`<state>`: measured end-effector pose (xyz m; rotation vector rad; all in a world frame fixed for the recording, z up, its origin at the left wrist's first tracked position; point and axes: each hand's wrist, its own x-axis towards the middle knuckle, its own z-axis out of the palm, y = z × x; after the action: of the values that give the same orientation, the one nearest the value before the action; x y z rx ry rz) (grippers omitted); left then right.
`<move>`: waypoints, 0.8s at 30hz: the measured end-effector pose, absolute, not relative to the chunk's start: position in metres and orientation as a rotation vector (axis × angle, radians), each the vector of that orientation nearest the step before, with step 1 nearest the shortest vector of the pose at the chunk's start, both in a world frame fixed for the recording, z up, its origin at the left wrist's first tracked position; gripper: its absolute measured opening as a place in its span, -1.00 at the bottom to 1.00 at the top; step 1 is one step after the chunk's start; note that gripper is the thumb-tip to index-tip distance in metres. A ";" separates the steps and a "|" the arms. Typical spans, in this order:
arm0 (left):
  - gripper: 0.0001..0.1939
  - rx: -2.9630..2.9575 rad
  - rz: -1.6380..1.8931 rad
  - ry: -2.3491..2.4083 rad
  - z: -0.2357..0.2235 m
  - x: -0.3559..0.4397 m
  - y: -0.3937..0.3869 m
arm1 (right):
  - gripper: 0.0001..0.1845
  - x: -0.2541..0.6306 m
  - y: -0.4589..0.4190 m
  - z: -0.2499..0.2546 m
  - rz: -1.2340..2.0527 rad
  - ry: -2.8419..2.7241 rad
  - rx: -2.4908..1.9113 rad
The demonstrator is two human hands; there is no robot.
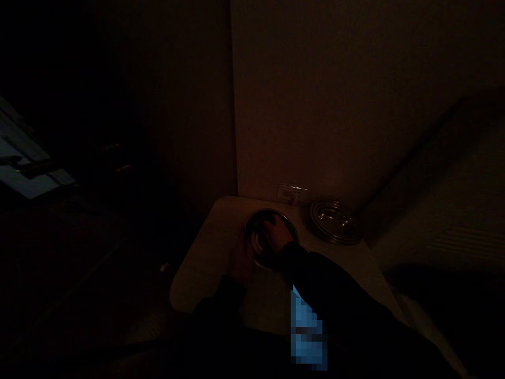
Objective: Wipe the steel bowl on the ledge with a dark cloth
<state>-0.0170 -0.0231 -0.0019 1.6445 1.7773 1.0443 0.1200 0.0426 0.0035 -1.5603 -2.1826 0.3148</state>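
The scene is very dark. A round, shiny metal bowl (290, 225) sits on a small pale table, its rim catching some light. My left hand (241, 258) is at the bowl's left edge, with its fingers at the rim. Reaching in from the right, my right hand (278, 234) is over the inside of the bowl, fingers bent down. Whatever those fingers hold, if anything, is lost in shadow, as are the bowl's contents. Dark sleeves cover both arms.
A stack of shiny metal dishes (335, 220) stands at the table's back right corner. A wall socket (292, 191) is just behind the table (205, 252). A lit, blurred-out screen (307, 331) shows below my right forearm. A door handle (37, 167) is far left.
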 end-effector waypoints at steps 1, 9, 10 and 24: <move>-0.50 1.643 1.062 1.782 -0.003 -0.017 -0.022 | -0.73 0.114 0.039 0.003 0.334 -2.214 -1.539; -0.49 1.532 0.951 1.880 -0.005 -0.024 -0.023 | -0.88 0.148 0.022 0.014 0.669 -2.880 -1.105; -0.49 1.546 0.956 1.866 -0.005 -0.023 -0.024 | -0.87 0.157 0.026 0.016 0.631 -2.892 -1.161; -0.51 1.528 1.057 1.822 -0.010 -0.025 -0.018 | -0.81 0.113 0.027 0.008 0.676 -2.778 -0.919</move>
<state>-0.0248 -0.0180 -0.0097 1.5278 1.8225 1.0568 0.1132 0.0270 0.0076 -0.9187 -2.7778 0.6763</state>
